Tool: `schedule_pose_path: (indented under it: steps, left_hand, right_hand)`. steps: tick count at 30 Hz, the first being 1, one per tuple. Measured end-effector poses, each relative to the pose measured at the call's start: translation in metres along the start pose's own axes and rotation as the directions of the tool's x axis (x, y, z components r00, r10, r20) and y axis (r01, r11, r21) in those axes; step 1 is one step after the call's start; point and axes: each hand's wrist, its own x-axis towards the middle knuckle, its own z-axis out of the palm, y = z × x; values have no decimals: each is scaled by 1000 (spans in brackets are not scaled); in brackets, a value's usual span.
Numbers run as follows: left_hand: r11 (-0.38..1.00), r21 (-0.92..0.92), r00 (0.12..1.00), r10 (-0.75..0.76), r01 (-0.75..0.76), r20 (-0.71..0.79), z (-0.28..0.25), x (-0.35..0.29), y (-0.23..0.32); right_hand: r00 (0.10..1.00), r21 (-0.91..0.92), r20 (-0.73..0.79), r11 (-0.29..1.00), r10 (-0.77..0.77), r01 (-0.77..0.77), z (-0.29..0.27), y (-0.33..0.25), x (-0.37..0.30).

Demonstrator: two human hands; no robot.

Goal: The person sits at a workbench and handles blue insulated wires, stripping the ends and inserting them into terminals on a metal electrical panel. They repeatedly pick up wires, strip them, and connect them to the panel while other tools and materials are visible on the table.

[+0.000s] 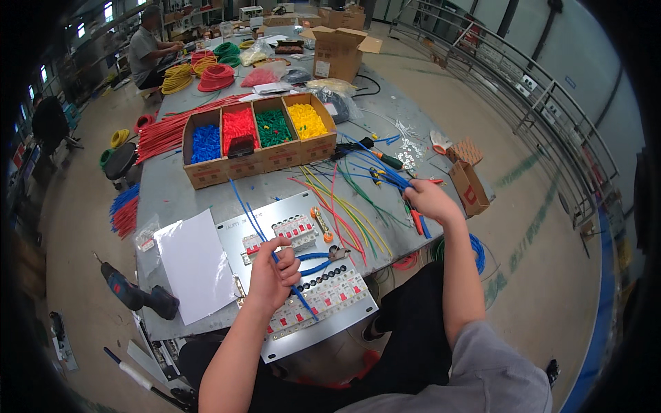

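Observation:
My left hand (273,277) is closed around thin blue wires (242,203), which stick out above and below the fist, over a metal panel (292,206). On the panel are rows of white circuit breakers (323,301) with red switches and a terminal bar (321,224) with orange ends. Blue-handled cutters (317,261) lie on it beside my left hand. Farther right, my right hand (432,201) closes on a bundle of blue wires (392,177) at the table's right side. Next to it are red-handled pliers (417,221), partly hidden. A green-handled screwdriver (390,161) lies just beyond.
A divided cardboard box (241,167) holds blue, red, green and yellow small parts. Loose coloured wires (337,206) lie between box and panel. White paper (196,265) and a cordless drill (138,292) are at left. A small open carton (470,189) stands right. A person (146,55) sits far left.

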Motion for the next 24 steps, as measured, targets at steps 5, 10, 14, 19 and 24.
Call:
schedule_pose_path:
  steps: [5,10,14,19,24]
  left_hand:
    - [992,49,992,112,-115,58,3,7,-17]
    - [932,236,961,268,-276,65,26,12,-19]
    - [852,514,987,150,-100,-57,25,5,-5]
    - [878,405,963,270,-254,18,6,17,-10]
    - [986,167,997,20,-32,78,11,-10,16]
  right_hand:
    - [980,768,182,634,-82,-89,80,-74,-61]
    - [825,842,446,475,-348,-255,154,-128,-111]
    - [700,768,579,569,-418,-295,178,-136,-119]
    - [588,668,593,744,-551,24,171,-121,-104]
    - [747,747,469,663,-471,-51,139,-110,-82]
